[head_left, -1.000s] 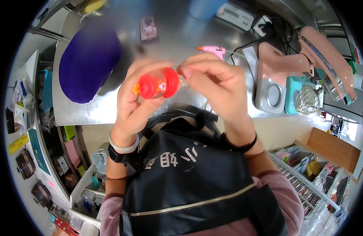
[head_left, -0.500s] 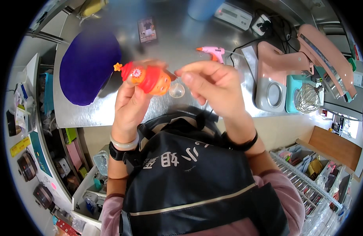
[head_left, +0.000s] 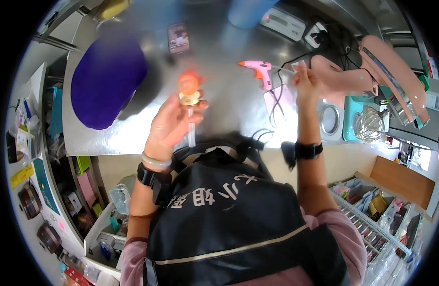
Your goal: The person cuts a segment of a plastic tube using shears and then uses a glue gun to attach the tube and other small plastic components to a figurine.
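My left hand (head_left: 169,121) is closed around a toy figure (head_left: 188,83), lifted over the steel table. The figure is orange-red and blurred by motion, with a pale yellow collar-like part (head_left: 190,99) below its round body. A pale, translucent stick (head_left: 191,131) extends down from my fingers; how it joins the figure is hidden. Off to the right, my right hand (head_left: 307,86) is over a pale strip (head_left: 300,66) next to the pink mixer, fingertips pinched together. What they hold is too blurred to name. Between the hands lies a pink glue gun (head_left: 257,69) with an orange tip.
A purple cushion-like pad (head_left: 107,83) lies on the table (head_left: 219,95) at left, with a phone (head_left: 178,38) behind. A pink sheet (head_left: 280,101) and a dark cord lie beside the glue gun. The pink stand mixer (head_left: 391,71), whisk (head_left: 372,125) and scale (head_left: 282,24) stand right.
My right hand has moved away from the toy, rightward to the pale strip. My left hand has turned the figure from sideways to upright, showing the stick beneath; the clear dome is out of sight.
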Demonstrator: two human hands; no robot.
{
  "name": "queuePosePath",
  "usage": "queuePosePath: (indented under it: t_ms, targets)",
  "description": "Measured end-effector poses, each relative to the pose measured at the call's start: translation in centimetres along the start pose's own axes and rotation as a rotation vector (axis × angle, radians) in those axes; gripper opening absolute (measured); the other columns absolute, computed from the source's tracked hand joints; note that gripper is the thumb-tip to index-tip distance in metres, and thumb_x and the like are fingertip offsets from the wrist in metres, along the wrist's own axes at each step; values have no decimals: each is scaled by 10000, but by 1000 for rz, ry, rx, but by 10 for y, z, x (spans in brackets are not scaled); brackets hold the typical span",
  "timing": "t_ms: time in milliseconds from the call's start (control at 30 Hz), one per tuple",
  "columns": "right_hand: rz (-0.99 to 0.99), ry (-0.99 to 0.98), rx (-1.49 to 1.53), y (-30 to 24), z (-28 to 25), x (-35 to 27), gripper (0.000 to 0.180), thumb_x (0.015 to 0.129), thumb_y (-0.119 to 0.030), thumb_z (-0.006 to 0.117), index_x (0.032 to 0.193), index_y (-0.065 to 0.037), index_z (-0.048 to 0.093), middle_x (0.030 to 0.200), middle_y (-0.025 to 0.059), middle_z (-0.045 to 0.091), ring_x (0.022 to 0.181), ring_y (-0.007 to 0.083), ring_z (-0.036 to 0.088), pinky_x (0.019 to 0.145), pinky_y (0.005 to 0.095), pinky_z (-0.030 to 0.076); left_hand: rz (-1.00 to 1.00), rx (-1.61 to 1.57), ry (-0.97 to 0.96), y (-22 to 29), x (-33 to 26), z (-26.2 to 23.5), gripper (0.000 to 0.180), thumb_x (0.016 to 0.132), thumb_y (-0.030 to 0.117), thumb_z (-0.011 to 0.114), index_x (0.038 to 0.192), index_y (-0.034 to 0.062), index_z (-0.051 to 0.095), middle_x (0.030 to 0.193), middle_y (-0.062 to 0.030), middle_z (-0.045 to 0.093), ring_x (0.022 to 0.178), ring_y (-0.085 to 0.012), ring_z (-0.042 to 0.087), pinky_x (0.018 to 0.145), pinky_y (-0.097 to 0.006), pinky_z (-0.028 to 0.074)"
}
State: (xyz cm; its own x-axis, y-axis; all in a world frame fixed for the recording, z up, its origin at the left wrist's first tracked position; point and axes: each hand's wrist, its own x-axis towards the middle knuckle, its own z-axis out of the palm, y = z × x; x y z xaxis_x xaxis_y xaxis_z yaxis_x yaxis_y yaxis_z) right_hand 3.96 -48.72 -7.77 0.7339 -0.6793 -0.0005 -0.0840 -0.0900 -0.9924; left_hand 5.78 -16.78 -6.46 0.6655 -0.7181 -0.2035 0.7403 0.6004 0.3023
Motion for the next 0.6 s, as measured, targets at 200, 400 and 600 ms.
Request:
queuePosePath:
  t_ms: [200, 400, 600]
  targets:
    - [-526, -174, -881, 84, -49, 43, 364, 691, -176, 688, 1001, -3, 605, 1017, 184, 586, 910, 315, 560, 805, 363, 449, -57, 689, 330, -12, 18, -46, 418, 776, 36, 598, 1162, -1, 443, 951, -32, 532, 807, -89, 515, 640, -224, 384]
    - [-134, -305, -820, 117, 8, 18, 403, 709, -289, 660, 1004, -22, 597, 931, 161, 615, 756, 283, 617, 673, 373, 490, -18, 895, 465, -24, 31, -58, 402, 767, 40, 614, 1138, -27, 475, 950, -47, 548, 839, -104, 519, 739, -223, 414]
    - [-160, -348, -1114, 142, 15, 39, 338, 736, -344, 611, 916, -58, 604, 736, 136, 634, 704, 256, 624, 632, 361, 477, 109, 1000, 524, -23, 41, -80, 376, 746, -3, 616, 1105, -35, 508, 972, -65, 570, 856, -118, 532, 772, -228, 426]
